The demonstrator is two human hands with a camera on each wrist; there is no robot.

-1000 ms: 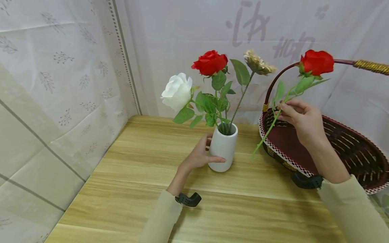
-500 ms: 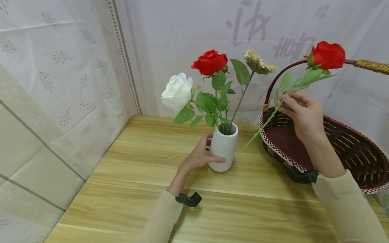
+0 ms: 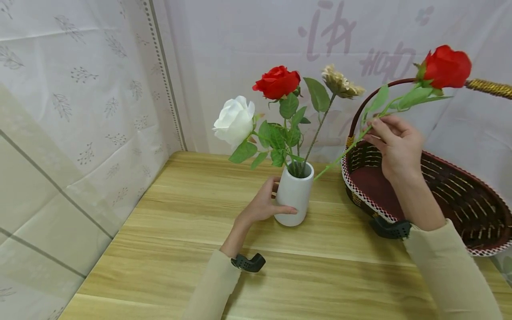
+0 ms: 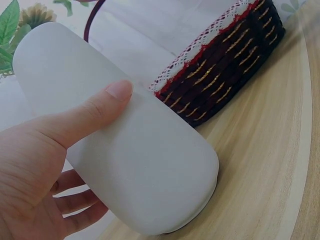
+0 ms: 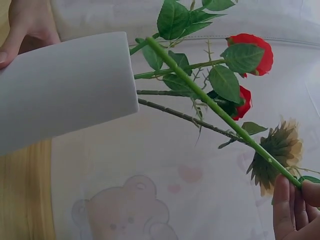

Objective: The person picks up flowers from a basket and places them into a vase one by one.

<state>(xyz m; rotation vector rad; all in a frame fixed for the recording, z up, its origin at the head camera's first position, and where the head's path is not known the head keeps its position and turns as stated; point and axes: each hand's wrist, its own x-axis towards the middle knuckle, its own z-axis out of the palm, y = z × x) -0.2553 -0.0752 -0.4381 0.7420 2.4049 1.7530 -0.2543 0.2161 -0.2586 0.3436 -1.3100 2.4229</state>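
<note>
My left hand (image 3: 260, 202) grips the white vase (image 3: 294, 195) low on its side. In the left wrist view its thumb lies across the vase (image 4: 145, 170) and its other fingers go partly behind. A white rose (image 3: 235, 120), a red rose (image 3: 277, 82) and a beige flower (image 3: 339, 83) stand in the vase. My right hand (image 3: 402, 146) pinches the green stem of another red rose (image 3: 448, 66), bloom up to the right. That stem (image 5: 210, 102) slants down toward the vase mouth. In the right wrist view, its lower end appears close to the rim, outside the vase.
A dark woven basket (image 3: 460, 186) with a lace-trimmed rim stands on the right, under my right forearm. Its arched handle (image 3: 490, 88) rises behind the held rose. The wooden table (image 3: 180, 213) extends left and in front. Printed cloth (image 3: 224, 53) hangs behind.
The right hand has shifted slightly left and up with the red rose. The stem's lower end has swung left and up to beside the vase rim. The left hand and vase have stayed still.
</note>
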